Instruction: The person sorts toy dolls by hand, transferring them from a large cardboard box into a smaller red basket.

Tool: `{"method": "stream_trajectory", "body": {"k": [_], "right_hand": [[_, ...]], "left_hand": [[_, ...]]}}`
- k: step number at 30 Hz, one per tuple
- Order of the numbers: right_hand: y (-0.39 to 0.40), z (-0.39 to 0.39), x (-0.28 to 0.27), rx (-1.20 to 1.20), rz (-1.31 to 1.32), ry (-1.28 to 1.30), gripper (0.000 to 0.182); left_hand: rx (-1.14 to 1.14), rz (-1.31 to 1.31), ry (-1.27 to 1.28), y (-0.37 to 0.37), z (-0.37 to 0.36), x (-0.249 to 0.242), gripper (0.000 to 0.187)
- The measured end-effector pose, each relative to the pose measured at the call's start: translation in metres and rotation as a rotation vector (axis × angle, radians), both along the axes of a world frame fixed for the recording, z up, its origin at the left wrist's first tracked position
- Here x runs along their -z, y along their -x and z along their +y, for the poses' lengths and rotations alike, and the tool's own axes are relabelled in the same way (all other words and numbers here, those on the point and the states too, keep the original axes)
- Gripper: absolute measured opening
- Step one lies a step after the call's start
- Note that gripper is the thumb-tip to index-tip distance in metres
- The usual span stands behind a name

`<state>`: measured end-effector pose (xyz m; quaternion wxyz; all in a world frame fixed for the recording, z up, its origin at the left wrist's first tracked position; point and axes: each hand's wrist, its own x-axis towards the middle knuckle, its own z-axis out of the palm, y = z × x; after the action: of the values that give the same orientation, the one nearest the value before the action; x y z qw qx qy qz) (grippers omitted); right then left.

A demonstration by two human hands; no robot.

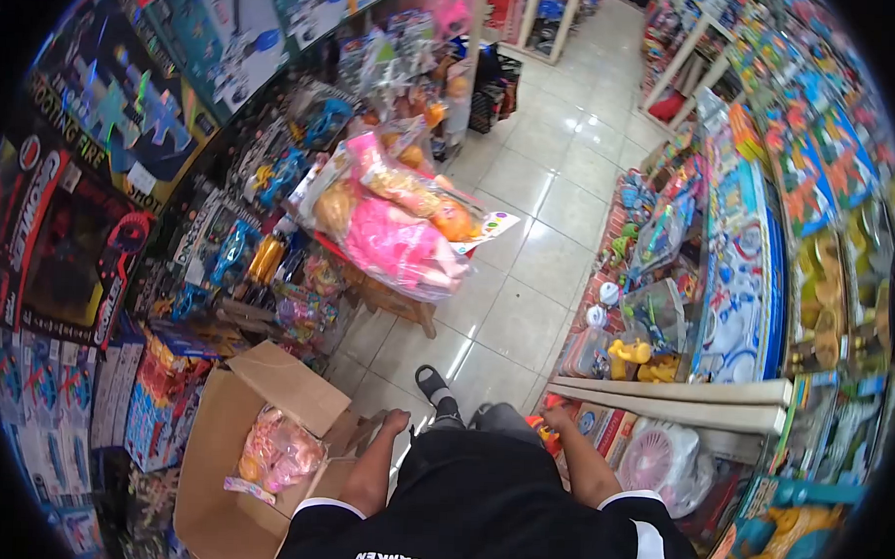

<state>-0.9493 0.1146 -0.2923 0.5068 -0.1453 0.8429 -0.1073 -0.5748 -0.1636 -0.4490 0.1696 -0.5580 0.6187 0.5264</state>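
My left hand (396, 422) hangs beside my body, close to the open flap of a cardboard box (199, 468); its fingers look curled, but whether they hold anything is too small to tell. Inside that box lies a pink bagged doll (284, 451). On my other side, my right hand (558, 415) is low next to a red and orange item (544, 437); I cannot tell whether they touch. Ahead, several bagged dolls, one in a pink dress (395, 240), lie piled on a wooden stool (392, 302).
Boxed toys (89, 237) and hanging packets line the left side. To the right stand toy shelves with a pale wooden rail (680, 391) and a pink and white fan (658, 456). A tiled aisle (536, 273) runs forward between them.
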Motion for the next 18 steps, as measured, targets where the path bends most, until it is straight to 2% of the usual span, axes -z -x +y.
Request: {"method": "stream_trajectory", "body": {"k": [1, 2, 5, 8, 9, 11, 14, 18], "right_hand": [[-0.008, 0.004, -0.008, 0.163, -0.033, -0.012, 0.041], [-0.011, 0.022, 0.02, 0.139, 0.055, -0.042, 0.039], [-0.032, 0.045, 0.001, 0.252, 0.022, -0.004, 0.035], [-0.042, 0.108, 0.095, 0.256, -0.016, 0.106, 0.026], [-0.052, 0.117, 0.092, 0.284, -0.02, 0.113, 0.026], [-0.068, 0.124, 0.076, 0.617, -0.141, 0.229, 0.02], [-0.091, 0.151, 0.089, 0.652, -0.164, 0.169, 0.021], [-0.125, 0.165, 0.028, 0.594, -0.076, 0.209, 0.027]], "left_hand": [[0.045, -0.041, -0.025, -0.002, -0.002, -0.018, 0.047], [0.089, -0.082, -0.047, 0.001, -0.007, -0.031, 0.046], [0.123, -0.058, -0.046, 0.003, -0.002, -0.023, 0.044], [0.114, -0.011, -0.023, 0.016, 0.019, -0.051, 0.044], [0.077, 0.017, -0.021, 0.02, 0.027, -0.053, 0.044], [0.155, 0.029, 0.013, 0.027, 0.043, -0.061, 0.043], [0.262, 0.067, 0.102, 0.021, 0.078, -0.088, 0.04], [0.266, 0.137, 0.291, -0.012, 0.108, -0.094, 0.04]]}}
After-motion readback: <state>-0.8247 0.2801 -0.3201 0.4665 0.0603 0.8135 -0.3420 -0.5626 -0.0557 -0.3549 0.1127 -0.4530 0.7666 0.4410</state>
